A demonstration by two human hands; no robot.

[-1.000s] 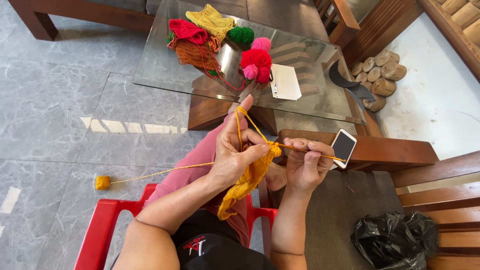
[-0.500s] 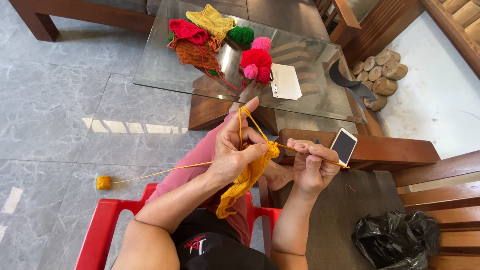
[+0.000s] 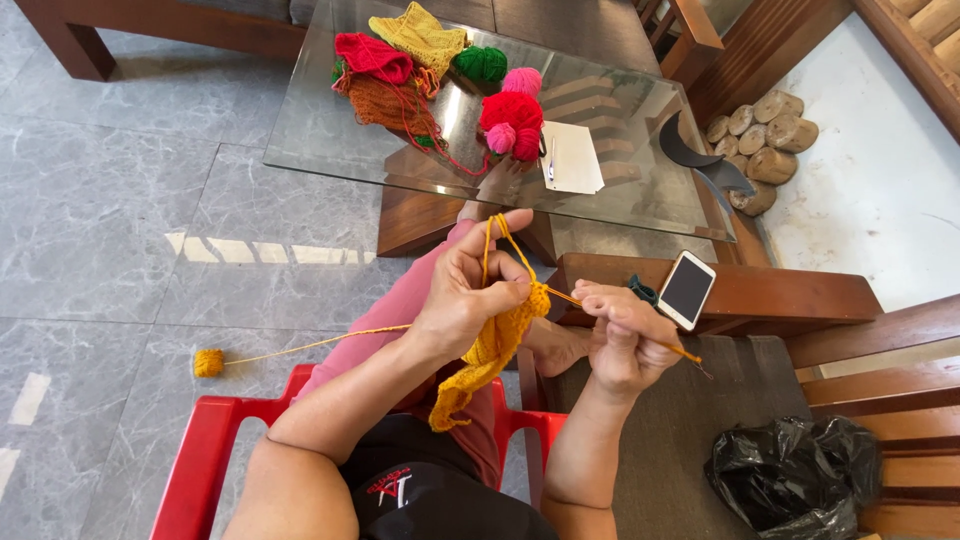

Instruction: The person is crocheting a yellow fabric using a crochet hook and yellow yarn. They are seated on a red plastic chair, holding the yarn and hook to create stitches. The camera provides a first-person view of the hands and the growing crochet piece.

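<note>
Right hand (image 3: 625,335) drew back; orange knitting (image 3: 490,345) dangles.

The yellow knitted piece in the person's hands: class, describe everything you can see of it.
The yellow knitted piece is a narrow strip of orange-yellow yarn, soft and ribbed-looking. It hangs limp from the left hand, its lower end drooping over the lap. A strand loops over the raised left forefinger and another runs left to a small yarn ball on the floor. The right hand works a thin needle into its top edge.
</note>
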